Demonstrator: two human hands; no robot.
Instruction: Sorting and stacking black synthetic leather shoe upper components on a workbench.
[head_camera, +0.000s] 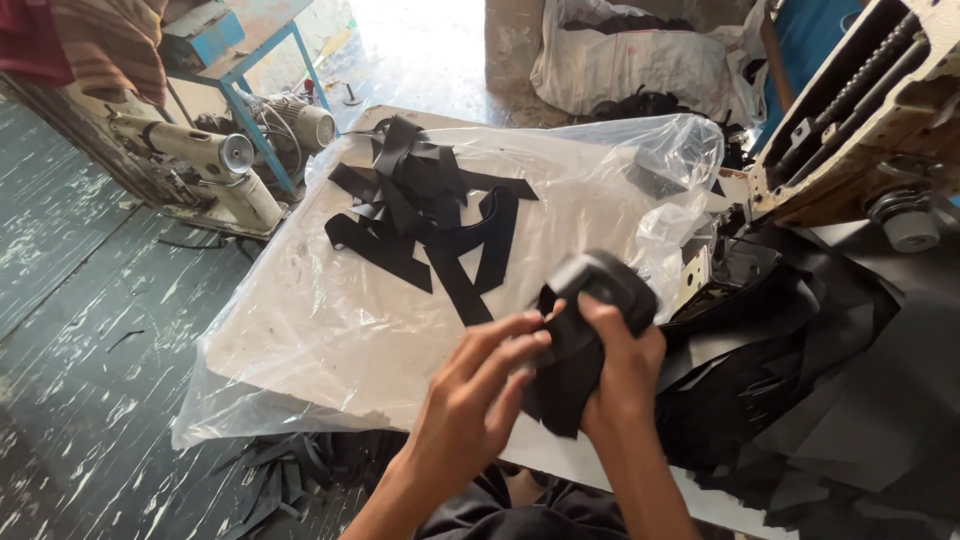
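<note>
Two hands (540, 385), one black piece (580, 340)

Both forearms were bare from the wrist to the lower edge of the view; no sleeve, watch, band or ring showed on either; the left hand (478, 395) and the right hand (622, 372) were ungloved; the fingers (510, 345) were bare, with short nails; near the bottom edge, between the arms, lay dark, almost black cloth of the person's garment, creased in soft folds; its cut could not be told.
</note>
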